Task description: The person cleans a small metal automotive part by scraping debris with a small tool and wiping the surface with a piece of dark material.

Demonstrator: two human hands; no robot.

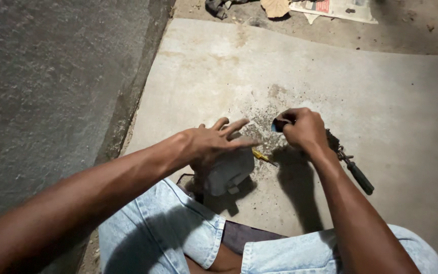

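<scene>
Concrete slab (pixel 330 76) fills most of my view, pale and stained, with a dark rough wall (pixel 51 86) running along its left edge and a patch of dark grit (pixel 262 116) scattered near the middle. At the far edge I see a sheet of newspaper (pixel 338 7) and a dry leaf (pixel 275 7) on the dirt. My left hand (pixel 214 144) hovers with fingers spread apart, gripping nothing, just above a grey cloth bundle (pixel 229 170) that lies on the slab by my knee. My right hand (pixel 302 129) is closed around a small dark object with a blue edge (pixel 276 126); I cannot tell what it is. Beneath that wrist lies a black-handled tool (pixel 358 175), pointing toward the lower right. Between the two hands a small yellow piece (pixel 259 155) rests on the concrete. Pale denim shorts (pixel 178 228) cover my legs at the bottom.
</scene>
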